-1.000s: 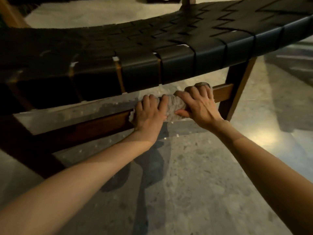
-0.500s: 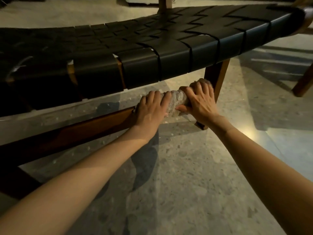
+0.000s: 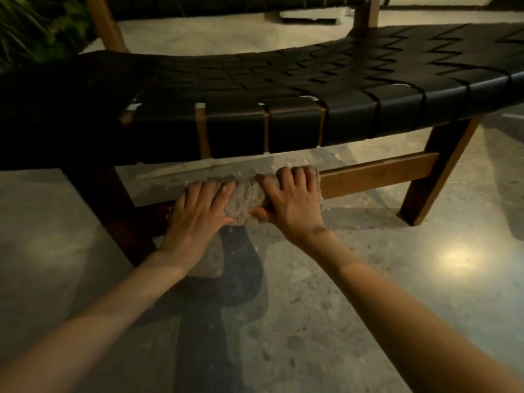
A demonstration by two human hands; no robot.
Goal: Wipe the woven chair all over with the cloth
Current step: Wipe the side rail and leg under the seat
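The woven chair (image 3: pixel 283 89) has a wide black strap seat on a brown wooden frame. A low wooden crossbar (image 3: pixel 377 174) runs between its front legs. A grey cloth (image 3: pixel 241 201) is wrapped over that bar near its left part. My left hand (image 3: pixel 198 211) lies on the cloth's left end with fingers curled over the bar. My right hand (image 3: pixel 289 199) grips the cloth's right end, fingers over the top and thumb below. Both hands sit side by side under the seat's front edge.
A polished speckled stone floor (image 3: pixel 312 321) lies below, with a bright light reflection at the right. The chair's right front leg (image 3: pixel 436 171) slants to the floor. Green plant leaves (image 3: pixel 31 26) show at the top left. Wooden back posts (image 3: pixel 105 24) rise behind the seat.
Both hands with the cloth have slid left along the crossbar, away from the right leg. The view has swung to show more bare bar at the right.
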